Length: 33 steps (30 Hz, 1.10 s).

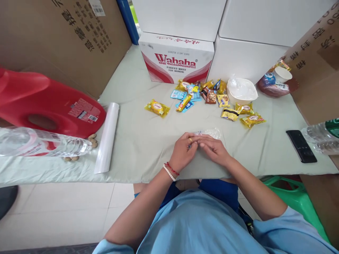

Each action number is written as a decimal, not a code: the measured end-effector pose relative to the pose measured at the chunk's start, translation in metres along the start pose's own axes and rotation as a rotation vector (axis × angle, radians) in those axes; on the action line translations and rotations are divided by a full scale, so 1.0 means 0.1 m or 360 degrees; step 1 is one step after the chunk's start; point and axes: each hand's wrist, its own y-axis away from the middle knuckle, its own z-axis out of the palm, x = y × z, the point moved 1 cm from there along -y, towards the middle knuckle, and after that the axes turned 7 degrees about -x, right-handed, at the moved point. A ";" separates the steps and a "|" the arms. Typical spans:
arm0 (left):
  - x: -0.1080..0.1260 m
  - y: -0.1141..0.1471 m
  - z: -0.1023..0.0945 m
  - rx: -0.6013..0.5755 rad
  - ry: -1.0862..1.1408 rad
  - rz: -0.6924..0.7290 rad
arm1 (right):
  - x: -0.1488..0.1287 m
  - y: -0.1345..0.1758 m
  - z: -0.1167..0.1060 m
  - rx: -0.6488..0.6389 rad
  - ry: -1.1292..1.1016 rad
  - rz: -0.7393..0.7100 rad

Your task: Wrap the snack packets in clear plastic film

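Note:
My left hand (183, 150), with a ring and red and white bracelets at the wrist, rests at the table's near side, its fingers closed. My right hand (214, 150) meets it there, fingertips against the left fingers, also closed. Whatever lies between the fingers is mostly hidden; a small bluish bit shows by the left thumb. Just beyond the fingertips lies a crumpled clear plastic bag (213, 133), partly covered by the hands. Farther back are wrapped snacks, among them a yellow packet (157, 108), a brown cookie packet (211, 96) and a blue packet (179, 94).
A white bowl (242, 91) with clear plastic inside stands behind the snacks, before a Wahaha carton (177, 60). At left lie a white roll (107, 137), a water bottle (45, 143) and a red jug (53, 100). A black phone (301, 146) lies right, near bottles (321, 135).

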 end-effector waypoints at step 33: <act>-0.25 0.30 0.05 0.0301 -0.0367 -0.0037 | 0.06 -0.66 0.07 0.0189 0.0069 0.0660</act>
